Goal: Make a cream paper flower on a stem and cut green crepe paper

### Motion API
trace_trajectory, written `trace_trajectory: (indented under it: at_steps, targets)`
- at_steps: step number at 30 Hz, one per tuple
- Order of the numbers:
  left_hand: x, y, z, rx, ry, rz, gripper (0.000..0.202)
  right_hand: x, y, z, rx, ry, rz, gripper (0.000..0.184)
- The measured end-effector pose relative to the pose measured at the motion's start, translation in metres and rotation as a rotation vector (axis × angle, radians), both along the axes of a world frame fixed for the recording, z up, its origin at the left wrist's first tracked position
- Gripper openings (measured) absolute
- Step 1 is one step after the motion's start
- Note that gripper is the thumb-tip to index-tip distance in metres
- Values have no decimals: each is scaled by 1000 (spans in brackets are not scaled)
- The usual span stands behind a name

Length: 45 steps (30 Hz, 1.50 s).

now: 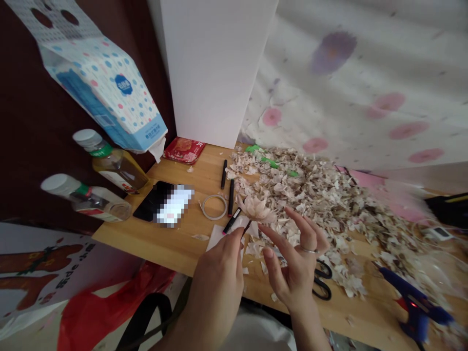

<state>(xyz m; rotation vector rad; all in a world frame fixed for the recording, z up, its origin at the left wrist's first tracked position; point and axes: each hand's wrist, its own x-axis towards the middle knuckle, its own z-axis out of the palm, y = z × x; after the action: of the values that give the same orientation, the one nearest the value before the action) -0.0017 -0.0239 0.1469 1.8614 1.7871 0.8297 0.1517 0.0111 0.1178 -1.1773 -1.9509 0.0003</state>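
Note:
My left hand (219, 273) is closed around the thin dark stem of a pale, cream-coloured artificial flower (258, 208), holding it upright above the table. To its right, my right hand (292, 258) has its fingers spread, a ring on one of them. Its index fingertip comes close to the underside of the petals; whether it touches them I cannot tell. Behind the flower spreads a big heap of loose dried petals (310, 190). Black-handled scissors (322, 280) lie partly hidden behind my right hand.
A blue glue gun (413, 302) with a lit red light rests at the right. On the left are a phone (153, 200), two bottles (117, 168) and a hanging tissue pack (120, 97). Black markers (231, 197) and a coiled cable (214, 207) lie mid-table, before a white panel (215, 68).

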Motion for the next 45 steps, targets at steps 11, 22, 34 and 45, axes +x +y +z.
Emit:
trace_trajectory:
  at_steps: [11,22,34,45]
  targets:
    - [19,4,-3,99,78,-10,39,13,2,-1,-36,7,-7,27]
    - [37,12,-3,268,170,-36,34,35,1,1,-25,55,2,28]
    - [45,10,-8,214,168,-124,32,48,-4,-1,-14,122,9,26]
    - [48,11,-3,240,168,-96,31,50,-5,-2,-1,95,-8,29]
